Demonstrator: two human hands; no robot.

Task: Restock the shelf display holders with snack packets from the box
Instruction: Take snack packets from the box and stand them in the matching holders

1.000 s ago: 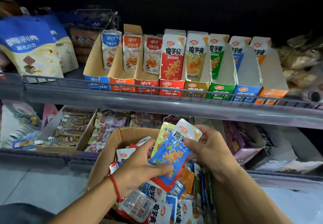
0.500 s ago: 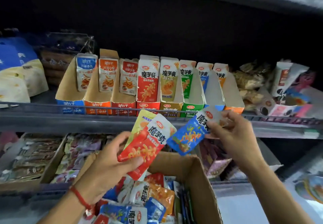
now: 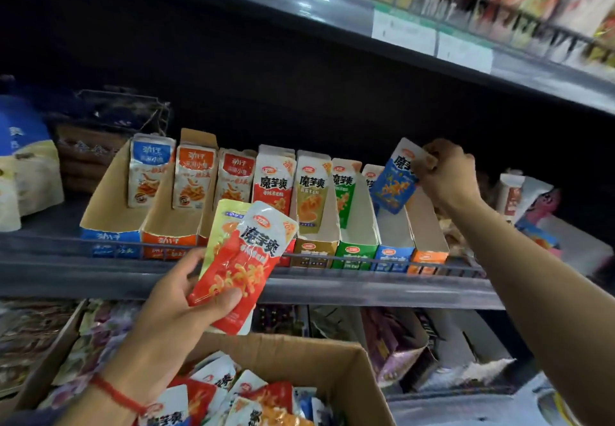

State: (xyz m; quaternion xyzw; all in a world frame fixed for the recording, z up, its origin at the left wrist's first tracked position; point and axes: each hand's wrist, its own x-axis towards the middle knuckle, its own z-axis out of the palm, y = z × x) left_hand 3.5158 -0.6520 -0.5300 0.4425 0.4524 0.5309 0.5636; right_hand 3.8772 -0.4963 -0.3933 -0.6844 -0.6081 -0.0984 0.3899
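Pinching a blue packet [image 3: 394, 182] by its top corner with the right hand [image 3: 447, 172], tilted just above the blue-fronted holder [image 3: 392, 254]. Gripping a red packet [image 3: 238, 269] with a yellow one [image 3: 223, 222] behind it in the left hand [image 3: 179, 305], below and leftward, over the open box [image 3: 359, 379] of packets.

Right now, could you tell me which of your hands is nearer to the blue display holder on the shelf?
Right. The right hand holds a blue packet just above the blue display holder; the left hand is lower and well to its left, holding red and yellow packets.
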